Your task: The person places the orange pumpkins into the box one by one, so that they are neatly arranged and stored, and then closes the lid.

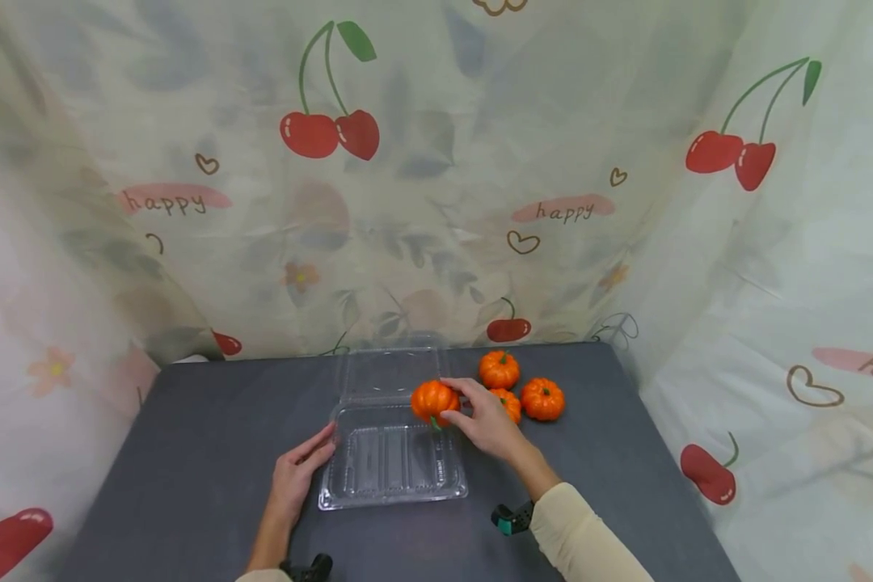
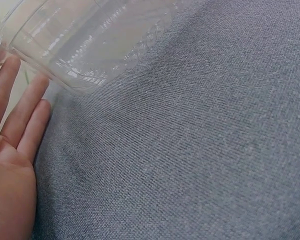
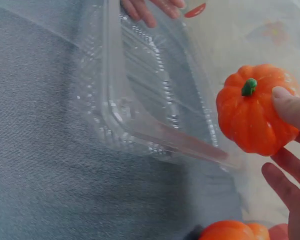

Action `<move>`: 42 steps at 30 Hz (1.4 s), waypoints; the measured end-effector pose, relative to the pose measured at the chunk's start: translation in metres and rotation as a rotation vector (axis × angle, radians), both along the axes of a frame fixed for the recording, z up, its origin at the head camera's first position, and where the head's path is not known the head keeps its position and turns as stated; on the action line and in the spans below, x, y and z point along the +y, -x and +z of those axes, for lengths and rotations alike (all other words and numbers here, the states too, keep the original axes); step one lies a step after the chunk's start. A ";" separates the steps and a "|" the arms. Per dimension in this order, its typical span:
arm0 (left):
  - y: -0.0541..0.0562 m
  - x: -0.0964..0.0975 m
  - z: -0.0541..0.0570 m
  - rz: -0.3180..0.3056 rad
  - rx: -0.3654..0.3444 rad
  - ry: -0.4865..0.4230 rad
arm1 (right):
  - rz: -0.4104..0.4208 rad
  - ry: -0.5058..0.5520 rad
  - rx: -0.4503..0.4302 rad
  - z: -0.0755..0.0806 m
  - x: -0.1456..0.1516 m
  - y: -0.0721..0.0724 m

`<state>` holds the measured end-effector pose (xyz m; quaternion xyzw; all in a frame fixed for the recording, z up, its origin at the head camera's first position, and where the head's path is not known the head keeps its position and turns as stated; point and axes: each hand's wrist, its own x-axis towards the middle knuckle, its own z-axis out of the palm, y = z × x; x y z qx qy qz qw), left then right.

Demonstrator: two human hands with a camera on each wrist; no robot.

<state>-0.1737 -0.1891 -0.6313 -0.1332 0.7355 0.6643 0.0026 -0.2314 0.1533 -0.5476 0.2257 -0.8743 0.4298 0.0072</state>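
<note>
A small orange toy pumpkin (image 1: 433,402) with a green stem is pinched between the thumb and fingers of my right hand (image 1: 491,422), above the right side of a clear plastic clamshell box (image 1: 389,497). In the right wrist view the pumpkin (image 3: 255,112) shows its stem towards the camera. The box stands with its lid (image 1: 389,372) folded back, away from me. My left hand (image 1: 296,481) touches the box's left edge. In the left wrist view its fingers (image 2: 25,107) are fairly straight, reaching up to the clear wall.
Several more pumpkins stand to the right of the box: one at the back (image 1: 499,369), one at the right (image 1: 542,399), and one partly hidden by my right hand. A dark grey cloth (image 1: 218,461) covers the table. Printed curtains (image 1: 436,202) hang behind and at both sides.
</note>
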 end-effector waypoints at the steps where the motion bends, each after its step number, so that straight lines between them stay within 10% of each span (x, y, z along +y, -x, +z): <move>1: 0.000 0.001 0.000 -0.002 0.000 0.003 | 0.000 0.003 -0.005 -0.002 0.000 0.000; 42: 0.001 0.001 -0.002 -0.020 0.037 -0.021 | 0.023 -0.219 0.044 -0.034 -0.017 -0.005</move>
